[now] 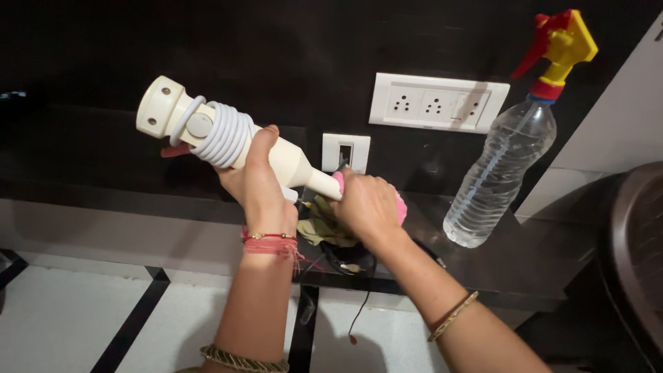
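Gripping: left hand [259, 176] wraps the cream appliance [221, 135], held above the ledge.
Right hand: right hand [369, 204] pinches a pink cloth [400, 207] against its narrow end.
Surface: dark ledge [525, 255]; clear spray bottle [501, 169] leaning on the wall.
Room: black wall, white socket plate [438, 102], pale tiled floor [62, 318].

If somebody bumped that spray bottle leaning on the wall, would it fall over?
Probably. The spray bottle stands tilted against the wall, and it looks nearly empty, so likely light. Its round clear plastic body might roll along the dark shelf.
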